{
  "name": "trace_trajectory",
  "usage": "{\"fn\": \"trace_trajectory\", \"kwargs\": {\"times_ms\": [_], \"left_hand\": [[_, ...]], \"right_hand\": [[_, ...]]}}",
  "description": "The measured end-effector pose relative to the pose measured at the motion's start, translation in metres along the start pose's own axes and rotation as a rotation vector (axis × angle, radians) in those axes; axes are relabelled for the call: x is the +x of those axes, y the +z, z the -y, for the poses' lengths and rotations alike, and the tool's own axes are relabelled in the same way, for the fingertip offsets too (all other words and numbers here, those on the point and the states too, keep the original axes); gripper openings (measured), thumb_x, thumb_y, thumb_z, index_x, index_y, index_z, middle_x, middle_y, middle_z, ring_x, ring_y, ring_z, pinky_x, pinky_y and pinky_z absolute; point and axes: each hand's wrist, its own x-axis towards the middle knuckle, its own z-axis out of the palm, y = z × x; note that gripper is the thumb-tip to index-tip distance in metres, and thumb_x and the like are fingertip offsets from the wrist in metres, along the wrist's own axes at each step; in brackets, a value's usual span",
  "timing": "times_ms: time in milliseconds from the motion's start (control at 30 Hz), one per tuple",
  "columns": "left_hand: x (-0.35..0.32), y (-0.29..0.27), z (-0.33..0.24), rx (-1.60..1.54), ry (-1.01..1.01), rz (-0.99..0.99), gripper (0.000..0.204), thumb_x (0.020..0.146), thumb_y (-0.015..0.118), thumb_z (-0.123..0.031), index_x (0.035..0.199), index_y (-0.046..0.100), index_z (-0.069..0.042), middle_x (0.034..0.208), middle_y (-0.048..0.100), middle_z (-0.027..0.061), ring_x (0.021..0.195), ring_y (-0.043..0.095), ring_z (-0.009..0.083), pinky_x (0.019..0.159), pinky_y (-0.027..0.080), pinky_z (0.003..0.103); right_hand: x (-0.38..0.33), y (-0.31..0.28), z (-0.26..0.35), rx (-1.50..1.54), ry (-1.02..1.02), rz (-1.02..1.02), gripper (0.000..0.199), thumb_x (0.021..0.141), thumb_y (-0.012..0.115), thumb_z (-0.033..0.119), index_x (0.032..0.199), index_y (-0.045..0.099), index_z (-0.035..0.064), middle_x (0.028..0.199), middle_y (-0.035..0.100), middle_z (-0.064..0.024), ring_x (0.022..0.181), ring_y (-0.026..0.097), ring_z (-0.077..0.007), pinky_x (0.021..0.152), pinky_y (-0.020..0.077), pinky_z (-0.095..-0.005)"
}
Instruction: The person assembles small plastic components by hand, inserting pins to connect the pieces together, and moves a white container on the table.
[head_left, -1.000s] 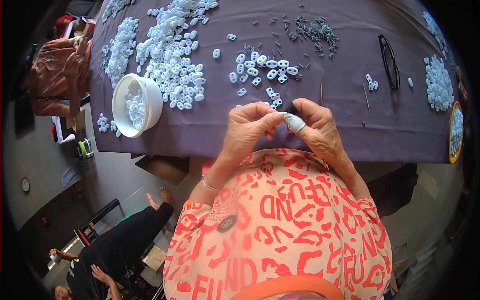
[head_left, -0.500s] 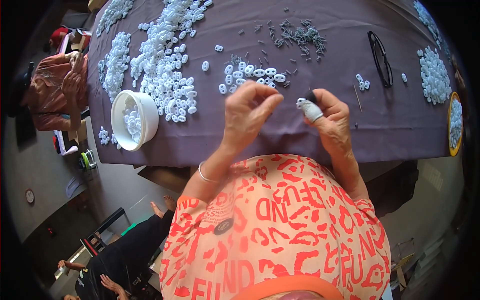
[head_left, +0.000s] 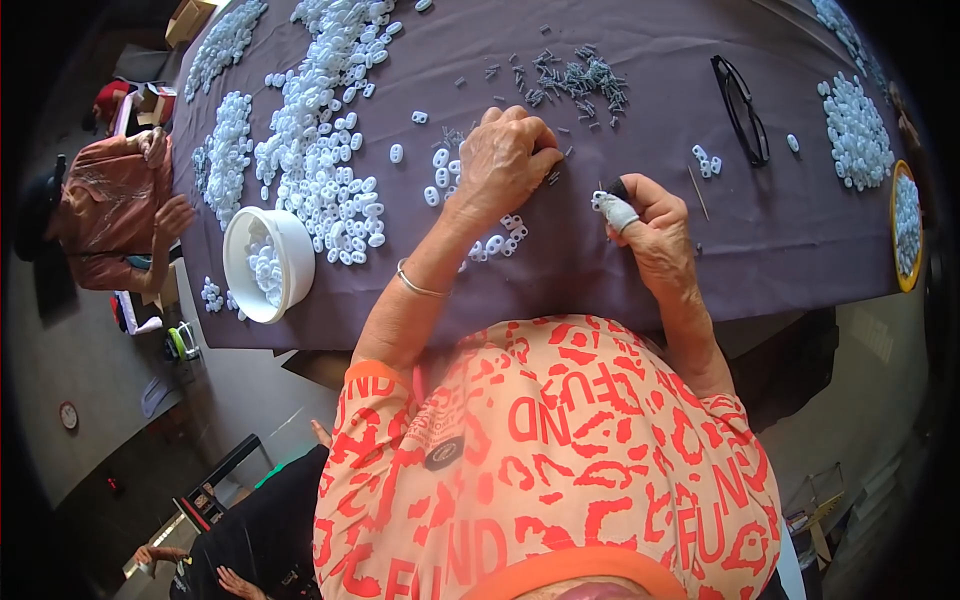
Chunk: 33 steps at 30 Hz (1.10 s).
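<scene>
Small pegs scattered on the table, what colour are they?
The pegs are grey, best seen in the head view.

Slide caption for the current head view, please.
Left hand among white pieces and grey pins on a dark cloth; right hand pinching a single piece.

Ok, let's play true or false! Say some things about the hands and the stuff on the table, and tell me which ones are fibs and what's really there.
1. The right hand pinches a small white piece. True.
2. The white tub is empty. False: white pieces lie in it.
3. The dark glasses lie to the right of the right hand. True.
4. The bracelet is on the right arm. False: it circles the left wrist.
5. A pale cover is on the right thumb. True.
6. All the small grey pins are in the white tub. False: many lie loose on the dark cloth.
</scene>
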Motion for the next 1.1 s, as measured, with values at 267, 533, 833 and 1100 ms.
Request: {"fn": "trace_trajectory", "kwargs": {"times_ms": [267, 533, 833, 1100], "left_hand": [[-0.024, -0.009, 0.013, -0.444, -0.168, -0.162, 0.010, 0.077, 0.064, -0.008, 0.083, 0.060, 0.000, 0.071, 0.062, 0.0042, 0.061, 0.057, 0.0093, 0.052, 0.045, 0.022], [-0.085, -0.024, -0.009, -1.249, -0.553, 0.001, 0.019, 0.077, 0.065, -0.005, 0.095, 0.061, 0.001, 0.081, 0.065, 0.0097, 0.067, 0.062, 0.0134, 0.054, 0.048, 0.021], [-0.111, -0.042, -0.030, -1.213, -0.530, 0.048, 0.025, 0.074, 0.068, 0.000, 0.098, 0.059, 0.001, 0.081, 0.065, 0.0080, 0.070, 0.062, 0.0112, 0.058, 0.049, 0.021], [-0.122, -0.040, -0.034, -1.087, -0.417, 0.014, 0.026, 0.074, 0.068, 0.000, 0.098, 0.059, 0.001, 0.082, 0.064, 0.0052, 0.073, 0.061, 0.0086, 0.061, 0.048, 0.019]], "right_hand": [[-0.001, 0.003, -0.001, 0.023, 0.026, 0.055, 0.008, 0.081, 0.060, 0.011, 0.083, 0.058, 0.0039, 0.064, 0.051, 0.0054, 0.055, 0.043, -0.0005, 0.050, 0.0337, -0.0152], [-0.012, 0.017, 0.005, 0.051, 0.088, 0.144, 0.009, 0.081, 0.060, 0.011, 0.084, 0.058, 0.0025, 0.066, 0.053, 0.0043, 0.056, 0.044, -0.0014, 0.050, 0.0341, -0.0158], [-0.028, 0.026, 0.025, -0.038, 0.165, 0.304, 0.011, 0.081, 0.061, 0.010, 0.087, 0.058, 0.0004, 0.070, 0.055, 0.0033, 0.059, 0.045, -0.0014, 0.051, 0.0356, -0.0160], [-0.034, 0.032, 0.022, -0.089, 0.199, 0.349, 0.011, 0.083, 0.059, 0.008, 0.088, 0.057, -0.0014, 0.071, 0.054, 0.0036, 0.059, 0.044, -0.0008, 0.051, 0.0345, -0.0156]]}}
